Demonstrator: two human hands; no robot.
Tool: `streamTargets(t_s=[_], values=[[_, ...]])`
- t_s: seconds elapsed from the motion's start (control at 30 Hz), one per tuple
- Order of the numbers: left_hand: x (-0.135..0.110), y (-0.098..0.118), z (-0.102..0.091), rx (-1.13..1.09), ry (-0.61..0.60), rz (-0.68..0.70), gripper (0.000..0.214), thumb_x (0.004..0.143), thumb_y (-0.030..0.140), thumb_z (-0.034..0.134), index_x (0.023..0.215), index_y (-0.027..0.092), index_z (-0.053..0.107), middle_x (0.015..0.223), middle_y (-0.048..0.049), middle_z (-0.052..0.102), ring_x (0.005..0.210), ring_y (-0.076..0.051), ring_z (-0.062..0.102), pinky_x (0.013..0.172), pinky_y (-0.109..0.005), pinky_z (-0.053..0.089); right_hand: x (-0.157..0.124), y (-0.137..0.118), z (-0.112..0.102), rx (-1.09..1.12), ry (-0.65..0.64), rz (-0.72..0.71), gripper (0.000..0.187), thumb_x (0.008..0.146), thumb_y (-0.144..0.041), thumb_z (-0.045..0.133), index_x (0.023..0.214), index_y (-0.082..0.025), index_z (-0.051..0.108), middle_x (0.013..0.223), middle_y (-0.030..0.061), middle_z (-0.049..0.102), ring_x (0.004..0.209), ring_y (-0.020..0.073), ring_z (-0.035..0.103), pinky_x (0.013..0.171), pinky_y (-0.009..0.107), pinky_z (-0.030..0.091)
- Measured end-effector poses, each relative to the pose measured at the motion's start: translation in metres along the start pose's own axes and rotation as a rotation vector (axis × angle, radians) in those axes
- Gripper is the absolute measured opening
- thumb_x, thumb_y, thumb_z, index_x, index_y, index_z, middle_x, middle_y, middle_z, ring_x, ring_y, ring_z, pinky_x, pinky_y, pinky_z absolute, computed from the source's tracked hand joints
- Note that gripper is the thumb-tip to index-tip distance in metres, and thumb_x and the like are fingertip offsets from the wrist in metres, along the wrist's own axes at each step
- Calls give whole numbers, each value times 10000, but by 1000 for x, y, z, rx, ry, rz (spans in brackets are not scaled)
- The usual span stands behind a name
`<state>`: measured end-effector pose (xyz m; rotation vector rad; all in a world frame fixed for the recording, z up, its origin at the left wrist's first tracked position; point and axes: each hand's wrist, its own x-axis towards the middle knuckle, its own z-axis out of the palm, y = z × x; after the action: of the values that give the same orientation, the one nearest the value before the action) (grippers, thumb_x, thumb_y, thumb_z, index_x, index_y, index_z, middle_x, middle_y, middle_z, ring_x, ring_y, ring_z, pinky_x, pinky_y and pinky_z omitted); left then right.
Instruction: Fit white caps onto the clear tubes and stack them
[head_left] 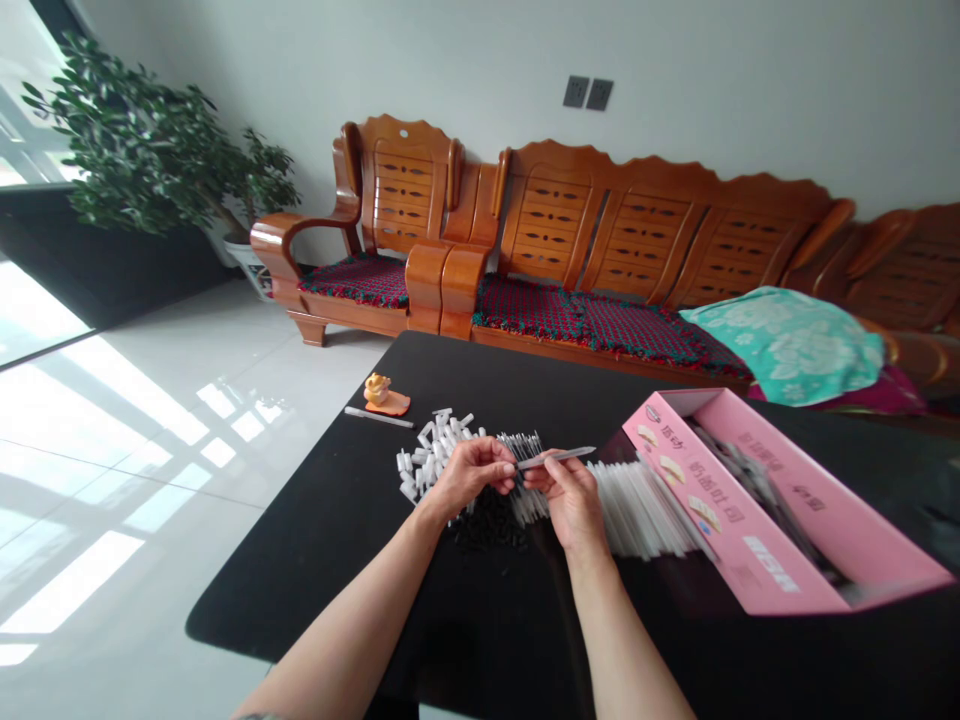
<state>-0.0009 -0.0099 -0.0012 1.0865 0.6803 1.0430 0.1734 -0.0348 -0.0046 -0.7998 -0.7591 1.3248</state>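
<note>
Both hands meet above the middle of the black table. My right hand [571, 495] is closed round a pale, translucent pen barrel [556, 457], whose pointed end is toward the right. My left hand [474, 476] pinches at the barrel's other end, where something small and dark shows; its exact shape is hidden by the fingers. Beneath and left of my left hand lies a heap of white pen caps [429, 456]. Small black plugs [491, 525] are piled below the hands. Thin pen refills [525, 440] lie behind them, and a row of clear pen barrels [649, 510] is to the right.
A pink open box [780, 520] with grey and dark pieces inside stands on the table [315, 560] at right. At the far left corner are a small yellow figurine [377, 388] on an orange base and a capped pen [379, 417]. A wooden sofa [555, 220] stands behind.
</note>
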Motion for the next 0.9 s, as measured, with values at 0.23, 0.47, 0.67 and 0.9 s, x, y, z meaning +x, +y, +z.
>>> streamTargets(t_s=[0.23, 0.47, 0.67, 0.9], values=[[1, -2, -1, 13, -15, 15, 338, 707, 358, 797, 843, 92, 638, 644, -38, 664, 572, -135, 648, 558, -244, 550, 0, 1, -1, -4, -5, 2, 196, 754, -244, 767, 898, -149, 673, 731, 54, 746, 615, 187, 721, 569, 277, 603], [1, -3, 1, 42, -2, 23, 384, 700, 390, 795, 862, 94, 613, 664, -45, 666, 586, -145, 654, 568, -256, 553, -1, -1, 2, -22, 2, 16, 222, 733, -261, 785, 886, -148, 671, 709, 45, 741, 598, 173, 713, 561, 266, 601], [-5, 8, 1, 383, 45, 69, 403, 809, 501, 652, 928, 116, 643, 554, 3, 601, 434, -97, 532, 422, -185, 402, -2, -2, 3, -12, 31, 3, 223, 740, -272, 780, 892, -156, 666, 732, 48, 749, 602, 173, 715, 574, 271, 604], [-9, 16, 1, 797, 64, 182, 385, 878, 455, 557, 701, 125, 645, 504, 19, 532, 467, -83, 476, 471, -191, 312, -1, 0, 1, -33, 24, -9, 219, 756, -268, 765, 907, -153, 656, 743, 48, 745, 602, 179, 715, 586, 296, 612]])
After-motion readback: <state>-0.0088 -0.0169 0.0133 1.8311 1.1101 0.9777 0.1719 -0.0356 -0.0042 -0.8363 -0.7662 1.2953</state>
